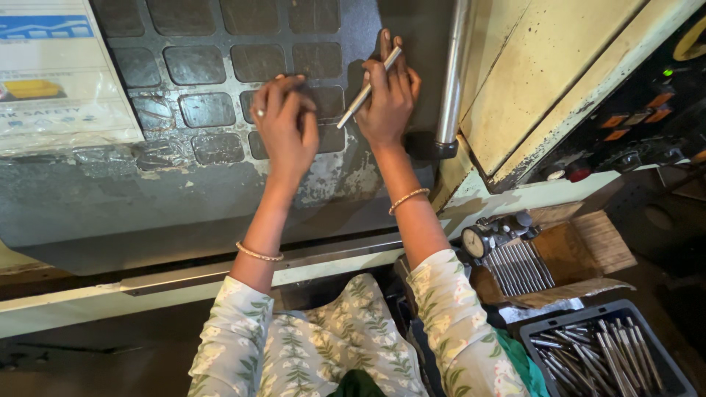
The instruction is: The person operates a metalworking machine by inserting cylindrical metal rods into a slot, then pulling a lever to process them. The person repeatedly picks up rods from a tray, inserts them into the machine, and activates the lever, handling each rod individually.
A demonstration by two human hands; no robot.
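While gripping rod (369, 87), right hand (388, 103) closed.

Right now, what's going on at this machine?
A person in a floral top reaches both hands up against a worn grey machine door with dark square panels. The right hand holds a thin metal rod in its grip, slanted across the fingers. The left hand rests curled against the door. Lower right, a grey tray holds many similar rods, and a wooden box holds more beside a dial gauge.
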